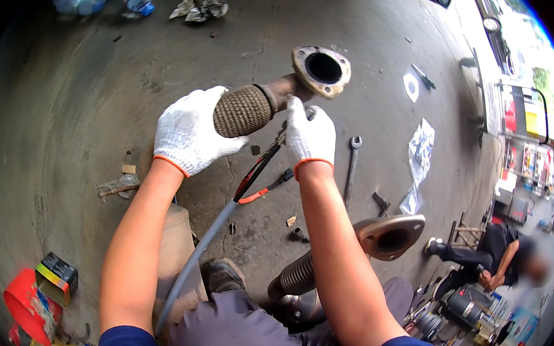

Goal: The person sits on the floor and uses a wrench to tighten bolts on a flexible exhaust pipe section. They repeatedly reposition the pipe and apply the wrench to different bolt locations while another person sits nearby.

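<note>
My left hand [195, 133], in a white knit glove with an orange cuff, wraps round the braided flex section [242, 111] of a rusty exhaust pipe. The pipe's triangular flange [322, 71], with a round opening and bolt holes, points to the far right. Just below the pipe neck, my gloved right hand [311, 132] is closed, its fingertips against the pipe's underside; whatever lies inside the fingers is hidden. At its left edge ends a black and red lead from a grey cable [206, 239]. A black plug [283, 178] hangs on an orange-red branch.
A second flex pipe [294, 276] with a flange [392, 237] lies by my right forearm. A tan canister [176, 251] stands under the left arm. On the floor are a wrench [353, 165], a plastic bag [420, 154] and a gasket [410, 87]. Another person [506, 264] sits at right.
</note>
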Available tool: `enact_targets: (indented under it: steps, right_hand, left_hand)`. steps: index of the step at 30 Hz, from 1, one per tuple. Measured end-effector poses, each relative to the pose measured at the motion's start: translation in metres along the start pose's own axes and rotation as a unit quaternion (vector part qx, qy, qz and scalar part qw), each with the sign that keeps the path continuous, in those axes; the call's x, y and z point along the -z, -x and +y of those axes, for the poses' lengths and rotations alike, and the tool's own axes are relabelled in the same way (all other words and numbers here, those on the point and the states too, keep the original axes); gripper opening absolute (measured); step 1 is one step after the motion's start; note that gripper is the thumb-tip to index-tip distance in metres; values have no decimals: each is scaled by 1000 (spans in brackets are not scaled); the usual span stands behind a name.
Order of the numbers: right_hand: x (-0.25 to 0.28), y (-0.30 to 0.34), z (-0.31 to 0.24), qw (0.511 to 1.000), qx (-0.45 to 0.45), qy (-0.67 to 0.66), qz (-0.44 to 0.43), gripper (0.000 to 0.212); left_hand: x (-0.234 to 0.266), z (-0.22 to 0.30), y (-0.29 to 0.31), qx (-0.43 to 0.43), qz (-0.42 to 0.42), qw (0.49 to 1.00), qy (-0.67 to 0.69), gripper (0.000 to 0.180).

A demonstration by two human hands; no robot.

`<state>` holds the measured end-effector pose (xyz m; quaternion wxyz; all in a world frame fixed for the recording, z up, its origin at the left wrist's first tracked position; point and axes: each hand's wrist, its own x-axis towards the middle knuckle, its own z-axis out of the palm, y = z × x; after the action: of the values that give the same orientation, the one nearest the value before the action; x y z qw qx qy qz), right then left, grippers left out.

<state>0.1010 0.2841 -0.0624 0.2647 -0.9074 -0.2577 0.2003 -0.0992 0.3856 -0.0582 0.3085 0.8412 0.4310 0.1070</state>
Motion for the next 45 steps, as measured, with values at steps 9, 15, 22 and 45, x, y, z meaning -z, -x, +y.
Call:
enact_targets:
  steps: [9,15,22,45]
  right_hand:
    - [6,4,-3,960,-137,-218,-108,65]
    - [3,13,-14,994,-67,-87,16,51]
    - [6,9,-15,991,-98,-85,-41,59]
    - [14,-3,-2,981,-112,-99,-127,63]
  left_hand:
    - [-2,9,-1,-13,36,999,8,73]
    - [-15,3,2,-21,46,999,-8,78]
    - [-14,3,1,-14,35,999,-18,85]
    - [-10,12,0,-10,16,1000,-9,83]
